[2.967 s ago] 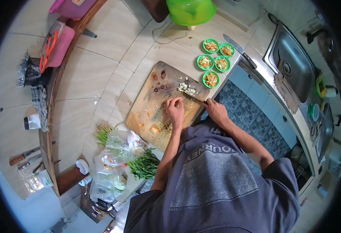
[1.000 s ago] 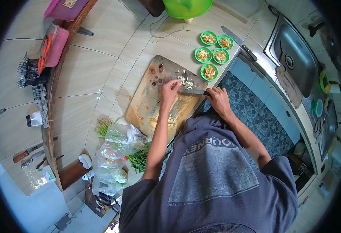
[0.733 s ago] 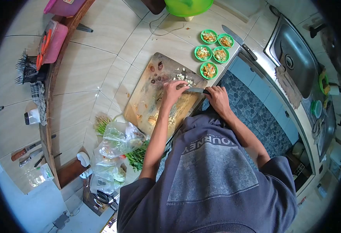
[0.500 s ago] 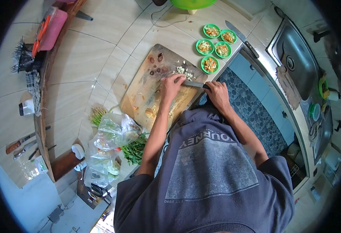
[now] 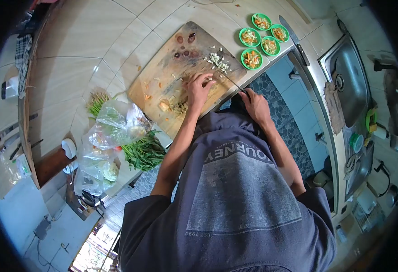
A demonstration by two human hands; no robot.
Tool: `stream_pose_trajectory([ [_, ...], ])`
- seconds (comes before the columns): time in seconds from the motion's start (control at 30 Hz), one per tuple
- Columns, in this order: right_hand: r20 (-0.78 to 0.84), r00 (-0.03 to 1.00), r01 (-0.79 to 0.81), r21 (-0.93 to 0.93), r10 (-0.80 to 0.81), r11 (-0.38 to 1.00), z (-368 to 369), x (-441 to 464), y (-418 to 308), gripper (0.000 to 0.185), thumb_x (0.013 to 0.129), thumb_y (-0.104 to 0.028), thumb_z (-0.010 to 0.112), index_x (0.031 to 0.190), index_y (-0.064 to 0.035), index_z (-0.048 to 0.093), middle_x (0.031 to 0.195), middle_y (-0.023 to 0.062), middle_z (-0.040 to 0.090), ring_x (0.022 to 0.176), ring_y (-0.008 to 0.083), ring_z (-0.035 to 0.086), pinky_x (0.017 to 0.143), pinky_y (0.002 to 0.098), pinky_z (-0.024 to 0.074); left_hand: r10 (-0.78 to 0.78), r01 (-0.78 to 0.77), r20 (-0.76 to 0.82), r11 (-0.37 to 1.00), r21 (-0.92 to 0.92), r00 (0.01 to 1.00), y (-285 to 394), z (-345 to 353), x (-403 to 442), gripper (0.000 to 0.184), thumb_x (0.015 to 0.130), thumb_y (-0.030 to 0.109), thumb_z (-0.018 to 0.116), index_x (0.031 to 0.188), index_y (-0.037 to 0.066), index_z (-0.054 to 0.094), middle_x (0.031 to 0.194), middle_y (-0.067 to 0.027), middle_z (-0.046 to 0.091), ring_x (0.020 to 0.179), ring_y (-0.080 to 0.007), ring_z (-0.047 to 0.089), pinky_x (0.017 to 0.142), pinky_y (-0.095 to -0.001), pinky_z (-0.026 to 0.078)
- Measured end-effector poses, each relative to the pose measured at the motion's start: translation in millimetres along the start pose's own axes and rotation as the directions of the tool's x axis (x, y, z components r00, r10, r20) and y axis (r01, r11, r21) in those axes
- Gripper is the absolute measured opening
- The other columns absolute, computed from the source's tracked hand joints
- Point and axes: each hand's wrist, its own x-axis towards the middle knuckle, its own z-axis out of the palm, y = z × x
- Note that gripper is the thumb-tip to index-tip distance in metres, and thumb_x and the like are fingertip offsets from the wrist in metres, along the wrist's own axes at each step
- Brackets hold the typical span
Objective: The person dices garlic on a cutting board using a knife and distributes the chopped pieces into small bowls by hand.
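My right hand (image 5: 255, 106) is closed round the dark handle of a knife (image 5: 234, 83), its blade slanting over the right edge of a wooden cutting board (image 5: 156, 77). My left hand (image 5: 200, 90) is over the middle of the board, thumb and fingers pinched round something small and pale that I cannot make out. White chopped pieces (image 5: 218, 61) lie beyond the blade. Small reddish-brown bulbs (image 5: 191, 38) sit near the board's far corner. More chopped bits (image 5: 179, 108) and a yellowish piece (image 5: 164, 105) lie left of my left hand.
Several green bowls of chopped vegetables (image 5: 252, 59) stand right of the board, beside a second knife (image 5: 294, 41). Plastic bags (image 5: 117, 124) and leafy greens (image 5: 145, 152) lie at the lower left. A steel sink (image 5: 350, 86) is at the far right, a wooden shelf edge (image 5: 29, 113) at the left.
The camera view has shifted and turned. The blade, earlier at my left fingertips, now points away from them, over the board's right part. My left hand has drawn back from the white pieces.
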Motion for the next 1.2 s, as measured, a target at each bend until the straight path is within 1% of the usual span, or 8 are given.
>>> stream_pose_trajectory([
  [0.1,0.049,0.998,0.030,-0.022,-0.029,0.999,4.0,-6.0,-6.2,0.035,0.096,-0.037,0.050,0.102,-0.0041,0.060,0.085,0.0229,0.066,0.079,0.0425,0.064,0.067,0.0501,0.0510,0.056,-0.040,-0.122,0.991,0.127,0.991,13.3,-4.7,-7.8,0.023,0.073,0.017,0.079,0.095,0.012,0.072,0.102,-0.0017,0.063,0.099,-0.0249,0.056,0.089,-0.0369,0.043],
  [0.23,0.037,0.999,0.039,-0.032,-0.038,0.999,9.8,-6.0,-9.6,0.034,0.096,-0.036,0.050,0.104,-0.0045,0.059,0.088,0.0218,0.067,0.080,0.0419,0.064,0.067,0.0498,0.0511,0.020,0.005,-0.173,0.990,0.141,0.985,0.4,-5.0,-12.7,0.019,0.075,0.023,0.078,0.093,0.016,0.073,0.104,0.0015,0.061,0.101,-0.0230,0.052,0.089,-0.0377,0.040],
  [0.33,0.037,0.999,0.030,-0.055,-0.028,0.998,13.3,-3.7,-13.3,0.034,0.096,-0.036,0.050,0.103,-0.0042,0.059,0.089,0.0221,0.067,0.080,0.0417,0.064,0.067,0.0499,0.0511,0.036,-0.013,-0.152,0.989,0.150,0.988,-6.0,-6.0,-13.5,0.015,0.077,0.024,0.077,0.090,0.018,0.073,0.102,0.0038,0.060,0.099,-0.0215,0.051,0.087,-0.0381,0.037],
  [0.53,0.038,0.999,0.036,-0.073,-0.034,0.997,19.0,-2.7,-16.8,0.034,0.096,-0.036,0.050,0.101,-0.0037,0.060,0.086,0.0223,0.066,0.079,0.0420,0.064,0.067,0.0505,0.0509,-0.026,0.046,-0.138,0.988,0.147,0.990,0.1,-8.7,-16.4,0.008,0.076,0.025,0.076,0.082,0.022,0.073,0.102,0.0066,0.057,0.106,-0.0192,0.048,0.092,-0.0472,0.028],
  [0.73,0.043,0.999,0.031,-0.059,-0.028,0.998,19.2,-0.7,-19.4,0.033,0.095,-0.035,0.051,0.103,-0.0040,0.061,0.085,0.0227,0.067,0.077,0.0422,0.064,0.066,0.0504,0.0513,0.028,-0.003,-0.121,0.979,0.202,0.992,-1.3,-11.0,-11.4,0.008,0.075,0.029,0.076,0.080,0.023,0.073,0.104,0.0074,0.056,0.107,-0.0181,0.047,0.092,-0.0445,0.026],
  [0.77,0.040,0.999,0.033,-0.062,-0.030,0.998,19.5,-1.2,-19.7,0.032,0.095,-0.033,0.051,0.103,-0.0038,0.061,0.085,0.0229,0.067,0.077,0.0421,0.064,0.067,0.0502,0.0514,0.035,-0.010,-0.098,0.969,0.248,0.995,-2.8,-11.4,-12.5,0.012,0.075,0.028,0.077,0.086,0.023,0.074,0.105,0.0061,0.057,0.105,-0.0215,0.047,0.091,-0.0427,0.030],
  [0.87,0.034,0.998,0.048,-0.018,-0.047,0.999,21.0,-2.1,-18.2,0.031,0.095,-0.032,0.052,0.103,-0.0036,0.061,0.085,0.0231,0.067,0.077,0.0421,0.064,0.067,0.0501,0.0514,0.040,-0.011,-0.146,0.981,0.195,0.988,-6.4,-6.5,-13.6,0.010,0.074,0.028,0.077,0.080,0.022,0.072,0.103,0.0071,0.056,0.106,-0.0180,0.048,0.091,-0.0446,0.026],
  [1.2,0.072,0.996,0.055,-0.037,-0.053,0.998,20.1,-2.7,-22.7,0.033,0.095,-0.034,0.052,0.106,-0.0039,0.060,0.086,0.0227,0.067,0.080,0.0416,0.065,0.068,0.0495,0.0518,0.034,-0.002,-0.204,0.988,0.152,0.978,-6.5,0.8,-20.7,0.009,0.074,0.022,0.076,0.082,0.020,0.071,0.102,0.0064,0.056,0.101,-0.0200,0.050,0.089,-0.0481,0.029],
])
